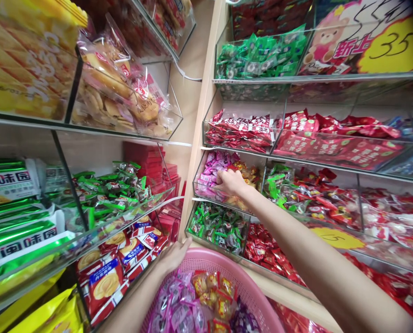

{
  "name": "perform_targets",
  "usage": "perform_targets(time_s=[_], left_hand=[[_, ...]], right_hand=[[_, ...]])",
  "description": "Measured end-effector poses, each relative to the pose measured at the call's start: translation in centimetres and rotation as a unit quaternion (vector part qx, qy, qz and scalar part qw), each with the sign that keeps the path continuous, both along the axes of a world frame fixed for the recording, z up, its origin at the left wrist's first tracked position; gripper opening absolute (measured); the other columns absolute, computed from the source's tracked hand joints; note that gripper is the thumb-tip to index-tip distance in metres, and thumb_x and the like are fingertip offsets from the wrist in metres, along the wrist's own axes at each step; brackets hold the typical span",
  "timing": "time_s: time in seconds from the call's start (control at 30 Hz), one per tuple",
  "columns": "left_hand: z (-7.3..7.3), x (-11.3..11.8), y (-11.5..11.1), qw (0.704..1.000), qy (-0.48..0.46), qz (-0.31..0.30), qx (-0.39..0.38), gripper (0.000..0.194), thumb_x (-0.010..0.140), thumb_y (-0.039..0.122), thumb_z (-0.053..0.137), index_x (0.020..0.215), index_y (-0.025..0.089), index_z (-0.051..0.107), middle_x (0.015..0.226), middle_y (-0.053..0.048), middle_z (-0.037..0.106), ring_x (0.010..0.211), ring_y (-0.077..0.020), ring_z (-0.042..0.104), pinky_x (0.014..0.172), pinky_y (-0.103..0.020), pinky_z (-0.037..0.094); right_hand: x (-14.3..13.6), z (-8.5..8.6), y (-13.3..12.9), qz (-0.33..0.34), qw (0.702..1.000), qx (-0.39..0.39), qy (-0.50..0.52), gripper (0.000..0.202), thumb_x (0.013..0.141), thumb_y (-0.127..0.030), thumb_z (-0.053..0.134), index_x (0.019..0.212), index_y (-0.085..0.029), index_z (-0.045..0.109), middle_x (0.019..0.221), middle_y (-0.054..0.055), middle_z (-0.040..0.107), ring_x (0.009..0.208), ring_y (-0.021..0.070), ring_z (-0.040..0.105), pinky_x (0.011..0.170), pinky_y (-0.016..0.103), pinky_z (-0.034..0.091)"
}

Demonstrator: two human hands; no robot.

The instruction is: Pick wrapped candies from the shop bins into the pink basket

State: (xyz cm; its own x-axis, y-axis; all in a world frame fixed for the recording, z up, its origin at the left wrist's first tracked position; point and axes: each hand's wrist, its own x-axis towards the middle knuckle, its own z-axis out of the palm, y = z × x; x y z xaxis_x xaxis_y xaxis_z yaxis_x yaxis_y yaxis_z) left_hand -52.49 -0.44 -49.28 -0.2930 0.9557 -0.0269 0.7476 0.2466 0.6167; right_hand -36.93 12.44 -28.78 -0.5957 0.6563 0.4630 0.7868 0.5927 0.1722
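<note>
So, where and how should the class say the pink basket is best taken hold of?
The pink basket is probably best gripped by its rim, left and right, coming from above and outside. The rim curves around an open top, and wrapped sweets lie inside. The left hand is at the rim's left part.

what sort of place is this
Probably a candy or snack shop: clear-walled shelf bins of wrapped sweets, a yellow sign handwritten 35, and a pink plastic basket holding more.
</note>
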Motion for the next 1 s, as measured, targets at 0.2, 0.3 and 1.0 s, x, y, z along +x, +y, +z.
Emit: perform_targets(time_s=[0.2, 0.3, 1.0], left_hand=[[0.0, -0.1, 0.1, 1.000, 0.017, 0.002, -0.003, 0.082, 0.074, 0.073, 0.009, 0.080, 0.014, 0.066, 0.094, -0.018, 0.067, 0.094, -0.0321, 0.061, 0.079, -0.036, 0.042], [0.0, 0.0, 0.1, 1.000, 0.020, 0.000, -0.005, 0.082, 0.075, 0.073, 0.009, 0.081, 0.014, 0.066, 0.096, -0.018, 0.067, 0.095, -0.0315, 0.060, 0.079, -0.036, 0.042], [-0.3, -0.1, 0.0, 1.000, 0.011, -0.009, 0.003, 0.085, 0.075, 0.073, 0.005, 0.085, 0.016, 0.067, 0.078, -0.012, 0.068, 0.078, -0.0264, 0.064, 0.067, -0.031, 0.042]], right_hand=[[-0.1, -0.1, 0.2, 0.001, 1.000, -0.001, -0.010, 0.019, 0.074, -0.038, 0.064, 0.077, -0.021, 0.059, 0.083, 0.005, 0.066, 0.083, 0.0214, 0.056, 0.071, 0.031, 0.032], [0.0, -0.2, 0.1, -0.001, 1.000, -0.003, -0.009, 0.016, 0.075, -0.037, 0.063, 0.078, -0.021, 0.059, 0.083, 0.004, 0.066, 0.084, 0.0212, 0.056, 0.071, 0.031, 0.033], [1.0, -0.4, 0.3, 0.067, 0.995, -0.034, 0.065, 0.019, 0.076, -0.037, 0.060, 0.070, -0.020, 0.055, 0.072, -0.003, 0.063, 0.074, 0.0153, 0.054, 0.071, 0.029, 0.029]])
